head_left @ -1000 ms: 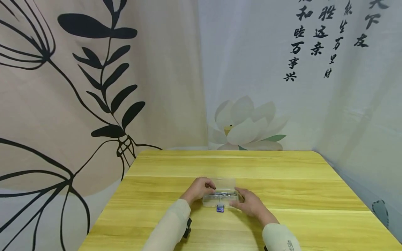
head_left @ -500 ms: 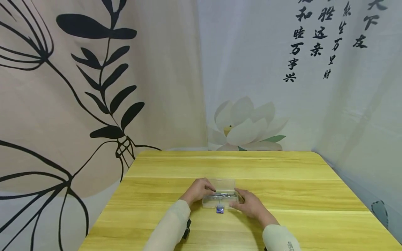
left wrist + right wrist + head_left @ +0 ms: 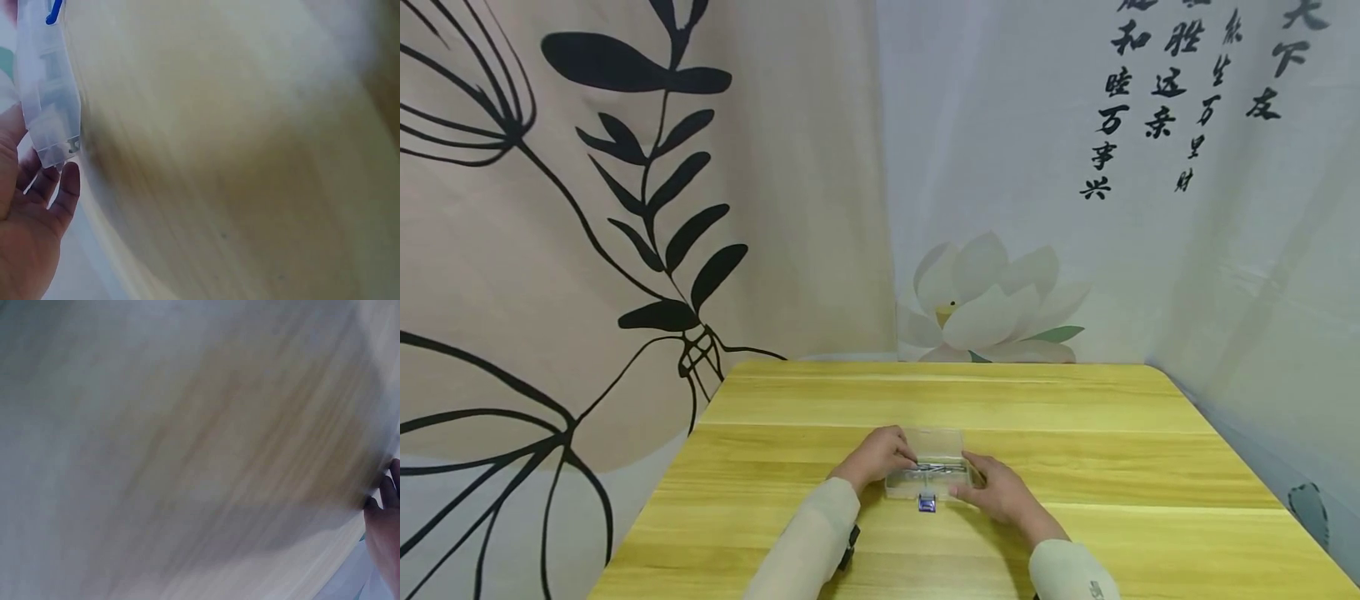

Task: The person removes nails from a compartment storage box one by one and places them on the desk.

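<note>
A small clear plastic box (image 3: pixel 901 486) sits on the table with its transparent lid (image 3: pixel 934 442) raised at the back. Thin metal pieces (image 3: pixel 943 468), shaped like nails or pins, lie along its rear compartment. A blue latch (image 3: pixel 927 503) hangs at its front. My right hand (image 3: pixel 1000 490) grips the right end, thumb in front and fingers behind. The left hand (image 3: pixel 880 457) is at the left end, bent fingertips over the rear compartment; I cannot tell whether they pinch a metal piece. In the left wrist view, loosely bent fingers (image 3: pixel 65 194) lie beside the box's end.
The wood-grain table (image 3: pixel 790 400) extends around the box on all sides. Behind it hangs a pale curtain (image 3: pixel 805 208) printed with plants, a lotus and black characters. A dark strap (image 3: pixel 848 546) is on the left wrist.
The left fingertips have dipped slightly toward the metal pieces. My right hand keeps its grip, and the box stays in place with its lid raised.
</note>
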Available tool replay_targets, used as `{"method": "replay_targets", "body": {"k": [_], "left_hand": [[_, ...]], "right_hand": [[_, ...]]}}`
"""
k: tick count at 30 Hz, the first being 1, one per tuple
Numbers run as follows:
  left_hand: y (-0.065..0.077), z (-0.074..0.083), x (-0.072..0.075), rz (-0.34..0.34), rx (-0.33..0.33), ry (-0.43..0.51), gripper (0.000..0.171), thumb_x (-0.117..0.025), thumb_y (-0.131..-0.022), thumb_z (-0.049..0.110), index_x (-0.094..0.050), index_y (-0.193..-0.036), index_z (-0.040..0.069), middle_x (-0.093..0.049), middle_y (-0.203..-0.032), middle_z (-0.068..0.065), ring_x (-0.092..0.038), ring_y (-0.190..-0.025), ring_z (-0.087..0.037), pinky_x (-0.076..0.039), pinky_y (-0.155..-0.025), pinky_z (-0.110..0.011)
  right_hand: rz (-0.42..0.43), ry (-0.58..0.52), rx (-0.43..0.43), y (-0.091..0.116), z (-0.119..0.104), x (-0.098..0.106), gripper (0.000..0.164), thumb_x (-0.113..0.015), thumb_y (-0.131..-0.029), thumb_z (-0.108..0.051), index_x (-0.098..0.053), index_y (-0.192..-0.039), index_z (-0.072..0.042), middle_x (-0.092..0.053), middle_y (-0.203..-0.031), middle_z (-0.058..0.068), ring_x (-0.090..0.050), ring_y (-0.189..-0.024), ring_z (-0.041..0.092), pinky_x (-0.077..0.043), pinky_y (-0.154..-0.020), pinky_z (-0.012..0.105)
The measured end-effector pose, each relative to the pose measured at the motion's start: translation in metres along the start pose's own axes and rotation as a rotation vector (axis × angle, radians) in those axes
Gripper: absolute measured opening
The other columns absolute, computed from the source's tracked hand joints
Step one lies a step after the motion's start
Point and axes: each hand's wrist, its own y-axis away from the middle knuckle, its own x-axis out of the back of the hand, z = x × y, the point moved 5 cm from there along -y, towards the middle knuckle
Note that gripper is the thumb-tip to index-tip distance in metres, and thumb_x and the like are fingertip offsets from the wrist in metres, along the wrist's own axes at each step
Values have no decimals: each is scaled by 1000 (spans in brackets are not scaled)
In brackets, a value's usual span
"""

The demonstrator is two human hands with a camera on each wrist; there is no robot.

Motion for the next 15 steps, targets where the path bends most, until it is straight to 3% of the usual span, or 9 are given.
{"method": "replay_targets", "body": {"k": [5, 15], "left_hand": [[-3, 0, -2, -27, 19, -24, 5, -78, -86, 15, -81, -88, 11, -54, -85, 8, -49, -76, -5, -46, -68, -23], [-4, 12, 2, -46, 3, -166, 5, -79, -87, 17, -81, -83, 14, -54, -82, 10, -52, -74, -5, -48, -69, -23]], "right_hand": [[1, -2, -2, 1, 1, -1, 77, -74, -87, -48, -49, -146, -6, -49, -143, 24, -42, -132, 46, -33, -105, 61], [7, -6, 5, 1, 3, -1, 78, -74, -86, -49, -49, -146, -6, -50, -142, 22, -43, -132, 45, -33, -105, 60]]}}
